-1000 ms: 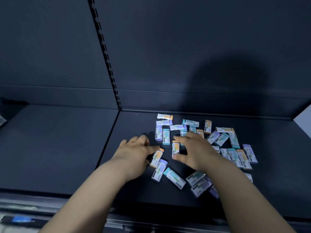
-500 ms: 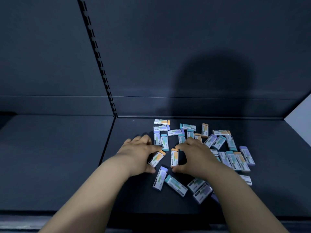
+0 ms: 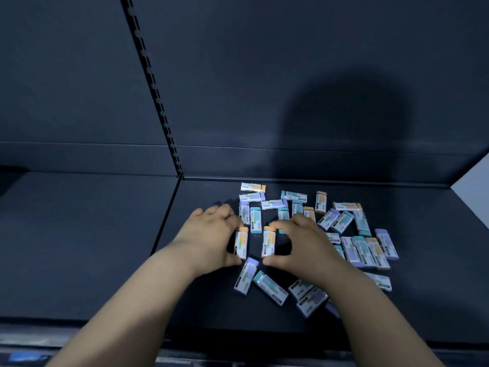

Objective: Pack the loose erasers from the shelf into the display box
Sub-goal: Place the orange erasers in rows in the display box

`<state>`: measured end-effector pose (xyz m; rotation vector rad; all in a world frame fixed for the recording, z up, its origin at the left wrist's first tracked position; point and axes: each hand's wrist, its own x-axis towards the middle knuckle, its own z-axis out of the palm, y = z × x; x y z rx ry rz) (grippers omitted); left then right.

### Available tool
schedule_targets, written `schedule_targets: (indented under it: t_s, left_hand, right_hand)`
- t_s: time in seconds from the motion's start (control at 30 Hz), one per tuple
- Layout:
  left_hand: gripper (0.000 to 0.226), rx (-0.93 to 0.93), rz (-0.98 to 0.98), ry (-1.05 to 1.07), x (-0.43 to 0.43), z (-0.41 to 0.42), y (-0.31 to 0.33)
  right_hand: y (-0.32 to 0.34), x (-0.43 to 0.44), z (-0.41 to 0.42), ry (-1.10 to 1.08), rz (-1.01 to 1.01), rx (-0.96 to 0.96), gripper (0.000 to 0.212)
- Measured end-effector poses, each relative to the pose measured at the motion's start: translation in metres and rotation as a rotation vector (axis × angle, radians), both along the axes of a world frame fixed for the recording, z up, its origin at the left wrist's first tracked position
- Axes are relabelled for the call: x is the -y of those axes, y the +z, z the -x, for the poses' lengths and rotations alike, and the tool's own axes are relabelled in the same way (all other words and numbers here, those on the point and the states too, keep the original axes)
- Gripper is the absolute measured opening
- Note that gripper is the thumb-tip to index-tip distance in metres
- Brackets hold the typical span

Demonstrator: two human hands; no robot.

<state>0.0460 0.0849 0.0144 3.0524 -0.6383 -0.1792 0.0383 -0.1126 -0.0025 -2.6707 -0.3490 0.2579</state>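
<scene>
The left eraser (image 3: 241, 245) had swung parallel to the right eraser (image 3: 268, 243). Left hand (image 3: 209, 234) and right hand (image 3: 304, 242) each pinched one in a narrow grip; lifting both level and aligned was advised.

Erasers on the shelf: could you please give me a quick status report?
Left hand pinches orange-tipped eraser. Right hand pinches second orange-tipped eraser. Other erasers loose on shelf; no display box in view.

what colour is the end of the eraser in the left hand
Orange, on the eraser the left hand pinches; head view shows it.
</scene>
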Motion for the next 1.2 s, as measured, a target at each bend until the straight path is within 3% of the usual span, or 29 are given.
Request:
schedule_targets:
  t_s: [0.2,0.37,0.67,0.9,1.2]
  left_hand:
    - [0.065,0.182,0.159,0.035,-0.003,0.02,0.007]
    - [0.064,0.189,0.292,0.081,-0.033,0.038,0.009]
    - [0.074,0.289,0.155,0.069,-0.178,0.059,0.007]
    - [0.076,0.255,0.126,0.105,-0.317,0.074,0.006]
    - [0.076,0.238,0.162,0.162,-0.374,0.078,0.003]
  right_hand:
    - [0.013,-0.013,0.006,0.04,-0.107,0.089,0.07]
    - [0.027,-0.047,0.02,0.073,-0.106,0.133,0.071]
    - [0.023,-0.178,0.043,0.03,-0.159,0.099,0.071]
    - [0.022,-0.314,0.056,0.06,-0.209,0.036,0.071]
    - [0.029,-0.376,0.05,0.182,-0.132,0.036,0.071]
